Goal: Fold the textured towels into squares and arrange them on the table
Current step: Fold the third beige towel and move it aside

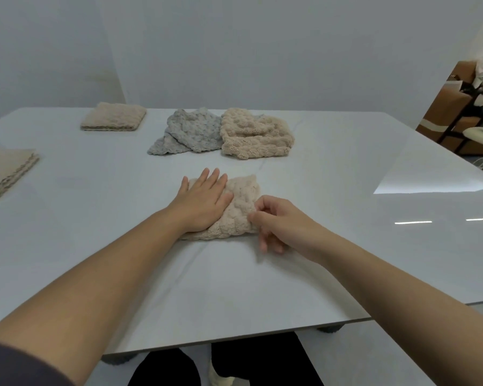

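In the head view, a part-folded beige towel (241,210) is pressed flat on the tabletop (332,260) by the outstretched left hand (204,200), and its right edge is pinched by the right hand (279,222). A far folded square (113,117) and a near folded square (4,171) are laid at the left. A grey towel (187,132) and a crumpled beige towel (255,133) are yet to be folded.

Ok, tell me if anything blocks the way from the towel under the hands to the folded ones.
Nothing visible does. Bare table runs from the towel to the near folded towel and the far folded towel; the unfolded pile sits behind.
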`<control>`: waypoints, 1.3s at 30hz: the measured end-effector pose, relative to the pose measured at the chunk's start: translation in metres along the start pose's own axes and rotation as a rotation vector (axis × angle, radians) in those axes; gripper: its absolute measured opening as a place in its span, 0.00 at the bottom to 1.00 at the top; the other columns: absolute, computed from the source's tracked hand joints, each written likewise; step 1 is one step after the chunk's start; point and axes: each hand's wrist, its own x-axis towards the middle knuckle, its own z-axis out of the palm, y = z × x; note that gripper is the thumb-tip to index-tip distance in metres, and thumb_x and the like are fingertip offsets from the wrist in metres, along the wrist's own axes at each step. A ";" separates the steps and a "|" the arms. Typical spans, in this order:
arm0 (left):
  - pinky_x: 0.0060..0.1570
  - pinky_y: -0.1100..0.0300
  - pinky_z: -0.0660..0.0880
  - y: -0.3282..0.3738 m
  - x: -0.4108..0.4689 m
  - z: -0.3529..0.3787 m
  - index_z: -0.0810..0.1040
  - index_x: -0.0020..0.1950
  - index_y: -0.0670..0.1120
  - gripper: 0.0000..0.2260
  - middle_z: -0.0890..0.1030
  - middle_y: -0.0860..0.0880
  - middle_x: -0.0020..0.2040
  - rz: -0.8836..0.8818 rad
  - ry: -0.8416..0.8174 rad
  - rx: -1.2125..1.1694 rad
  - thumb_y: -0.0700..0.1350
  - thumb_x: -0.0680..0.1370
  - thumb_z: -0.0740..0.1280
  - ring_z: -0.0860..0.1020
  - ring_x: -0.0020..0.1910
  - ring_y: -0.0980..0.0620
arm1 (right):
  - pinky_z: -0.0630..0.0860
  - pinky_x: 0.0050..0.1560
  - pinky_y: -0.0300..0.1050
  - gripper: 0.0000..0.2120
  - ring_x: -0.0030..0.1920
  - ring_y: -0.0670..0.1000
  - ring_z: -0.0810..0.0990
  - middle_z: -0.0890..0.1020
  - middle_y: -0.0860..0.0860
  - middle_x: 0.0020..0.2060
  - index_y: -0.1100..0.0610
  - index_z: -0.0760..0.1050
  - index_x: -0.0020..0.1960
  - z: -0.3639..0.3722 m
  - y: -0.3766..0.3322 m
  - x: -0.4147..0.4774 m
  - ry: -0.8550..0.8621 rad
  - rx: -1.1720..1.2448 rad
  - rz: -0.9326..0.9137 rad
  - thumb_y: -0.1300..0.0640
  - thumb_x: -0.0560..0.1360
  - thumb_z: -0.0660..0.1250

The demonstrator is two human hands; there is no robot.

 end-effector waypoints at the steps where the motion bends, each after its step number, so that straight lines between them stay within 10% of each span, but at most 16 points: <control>1: 0.74 0.45 0.36 -0.001 0.001 -0.001 0.43 0.79 0.51 0.26 0.40 0.52 0.79 -0.001 -0.013 -0.008 0.56 0.83 0.42 0.37 0.77 0.54 | 0.60 0.21 0.41 0.05 0.24 0.51 0.75 0.75 0.55 0.30 0.56 0.67 0.45 0.000 0.000 0.000 -0.052 0.048 0.044 0.58 0.80 0.60; 4: 0.74 0.45 0.35 -0.002 0.001 -0.004 0.41 0.79 0.51 0.26 0.39 0.53 0.79 0.005 -0.049 -0.024 0.56 0.83 0.42 0.36 0.76 0.54 | 0.61 0.20 0.38 0.03 0.24 0.49 0.76 0.72 0.56 0.44 0.57 0.67 0.51 -0.001 -0.003 0.003 -0.129 0.144 0.097 0.57 0.81 0.58; 22: 0.73 0.41 0.35 0.002 -0.004 0.002 0.43 0.79 0.50 0.27 0.41 0.51 0.79 -0.009 0.063 0.070 0.59 0.82 0.41 0.38 0.77 0.52 | 0.61 0.27 0.38 0.08 0.22 0.45 0.67 0.86 0.48 0.44 0.58 0.80 0.52 -0.030 0.000 -0.016 0.047 -0.056 0.225 0.56 0.76 0.67; 27: 0.75 0.46 0.37 0.008 -0.016 -0.010 0.44 0.79 0.45 0.26 0.42 0.48 0.79 -0.017 0.238 -0.024 0.52 0.83 0.44 0.39 0.77 0.52 | 0.68 0.54 0.37 0.13 0.55 0.47 0.77 0.81 0.48 0.57 0.55 0.77 0.61 -0.015 -0.006 0.007 0.387 -0.456 -0.148 0.58 0.79 0.59; 30: 0.75 0.49 0.38 0.007 -0.023 -0.018 0.45 0.79 0.44 0.25 0.42 0.48 0.79 -0.001 0.268 -0.063 0.49 0.83 0.45 0.40 0.77 0.53 | 0.48 0.75 0.47 0.24 0.77 0.51 0.52 0.57 0.53 0.77 0.59 0.55 0.77 0.005 -0.010 0.030 0.229 -0.716 -0.199 0.55 0.83 0.49; 39: 0.75 0.47 0.37 -0.003 -0.033 0.010 0.41 0.79 0.46 0.27 0.40 0.51 0.79 -0.032 0.105 0.009 0.54 0.83 0.43 0.39 0.77 0.55 | 0.38 0.74 0.63 0.30 0.77 0.48 0.38 0.42 0.49 0.79 0.57 0.40 0.79 0.026 0.021 0.043 0.113 -1.007 -0.081 0.44 0.83 0.41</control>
